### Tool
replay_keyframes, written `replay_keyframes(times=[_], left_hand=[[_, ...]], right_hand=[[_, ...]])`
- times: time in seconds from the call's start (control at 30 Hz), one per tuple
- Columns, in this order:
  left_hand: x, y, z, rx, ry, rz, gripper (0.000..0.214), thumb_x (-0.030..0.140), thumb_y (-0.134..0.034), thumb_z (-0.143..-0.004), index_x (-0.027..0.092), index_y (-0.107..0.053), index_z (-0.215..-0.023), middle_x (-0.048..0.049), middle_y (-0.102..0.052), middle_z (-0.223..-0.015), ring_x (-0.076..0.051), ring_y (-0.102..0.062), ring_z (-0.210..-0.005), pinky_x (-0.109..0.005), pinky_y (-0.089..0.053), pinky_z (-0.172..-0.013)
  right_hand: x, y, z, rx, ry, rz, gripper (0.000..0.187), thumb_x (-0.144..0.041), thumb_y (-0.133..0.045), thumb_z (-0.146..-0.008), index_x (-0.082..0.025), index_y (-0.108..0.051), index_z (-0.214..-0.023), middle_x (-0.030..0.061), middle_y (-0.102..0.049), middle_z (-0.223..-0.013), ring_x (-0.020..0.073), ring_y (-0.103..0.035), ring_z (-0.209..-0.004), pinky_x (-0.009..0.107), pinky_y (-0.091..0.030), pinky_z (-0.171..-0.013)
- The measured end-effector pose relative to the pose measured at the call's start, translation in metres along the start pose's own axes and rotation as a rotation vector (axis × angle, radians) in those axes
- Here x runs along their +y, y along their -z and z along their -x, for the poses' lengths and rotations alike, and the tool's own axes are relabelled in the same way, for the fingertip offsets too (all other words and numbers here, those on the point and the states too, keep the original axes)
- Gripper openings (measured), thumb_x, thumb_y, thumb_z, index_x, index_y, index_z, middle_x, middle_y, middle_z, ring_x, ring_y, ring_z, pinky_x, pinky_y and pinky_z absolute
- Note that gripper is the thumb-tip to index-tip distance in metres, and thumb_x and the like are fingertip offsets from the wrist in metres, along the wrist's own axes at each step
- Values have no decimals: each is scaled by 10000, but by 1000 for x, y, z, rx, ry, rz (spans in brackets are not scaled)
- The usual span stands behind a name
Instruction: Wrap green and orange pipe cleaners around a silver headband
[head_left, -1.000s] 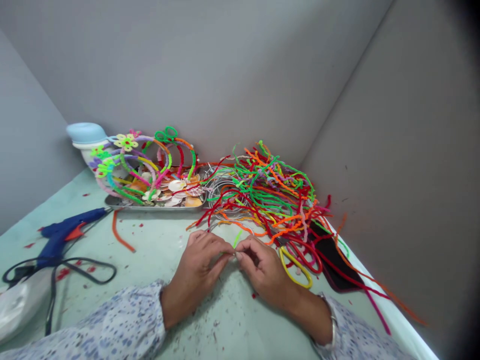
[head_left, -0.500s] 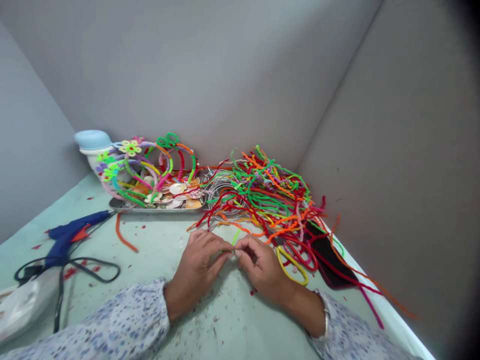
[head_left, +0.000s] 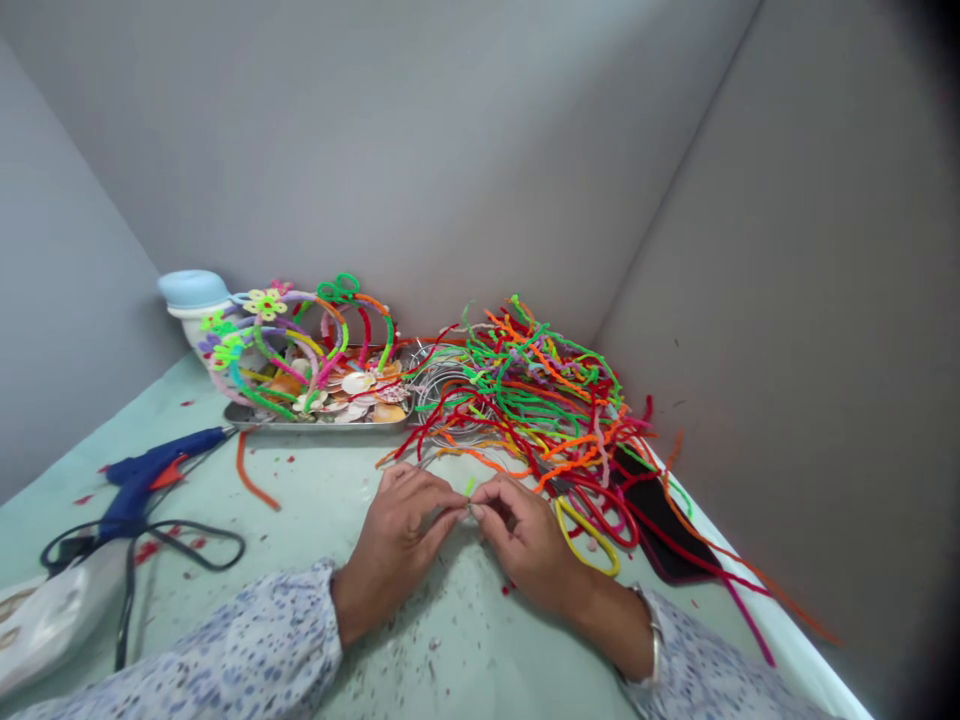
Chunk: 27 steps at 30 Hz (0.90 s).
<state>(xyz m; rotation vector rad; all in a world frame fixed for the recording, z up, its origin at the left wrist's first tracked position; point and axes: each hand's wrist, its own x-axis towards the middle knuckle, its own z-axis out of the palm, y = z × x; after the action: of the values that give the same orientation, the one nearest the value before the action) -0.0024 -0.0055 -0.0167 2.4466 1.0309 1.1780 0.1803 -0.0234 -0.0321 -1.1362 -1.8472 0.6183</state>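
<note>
My left hand (head_left: 401,535) and my right hand (head_left: 525,540) meet at their fingertips over the pale green table (head_left: 315,500). Both pinch a short light-green pipe cleaner (head_left: 469,487), whose tip pokes up between them. Just beyond the hands lies a big tangle of red, green and orange pipe cleaners (head_left: 540,400). A yellow pipe-cleaner loop (head_left: 583,540) rests by my right wrist.
A metal tray (head_left: 322,422) with shells and finished pipe-cleaner hoops stands at the back left, next to a pale blue-lidded container (head_left: 191,295). A blue glue gun (head_left: 146,475) with black cord lies at the left. A dark phone (head_left: 664,520) lies right. Grey walls enclose the corner.
The hands stay joined at the fingertips on the green piece; its visible tip looks shorter. The view has shifted slightly, so everything sits a little lower and to the right.
</note>
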Motion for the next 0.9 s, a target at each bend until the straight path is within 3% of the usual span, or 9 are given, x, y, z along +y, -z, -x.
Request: replay_keyframes(times=[0.57, 0.9], left_hand=[[6, 0, 2, -67, 71, 12, 69, 176, -534, -898, 203, -591, -869, -18, -650, -825, -196, -560, -818, -377, -384, -814], [4, -4, 3, -67, 89, -10, 92, 196, -499, -909, 207, -579, -865, -30, -645, -832, -204, -563, -814, -373, -410, -793]], right_hand=[[-4, 0, 0, 18, 64, 38, 94, -163, -505, -886, -194, -591, -865, 26, -595, -775, 160, -550, -697, 269, -433, -618], [-2, -1, 0, 88, 90, -21, 101, -146, -519, -881, -204, -575, -942, 32, -588, -851, 151, -561, -714, 260, -456, -627]])
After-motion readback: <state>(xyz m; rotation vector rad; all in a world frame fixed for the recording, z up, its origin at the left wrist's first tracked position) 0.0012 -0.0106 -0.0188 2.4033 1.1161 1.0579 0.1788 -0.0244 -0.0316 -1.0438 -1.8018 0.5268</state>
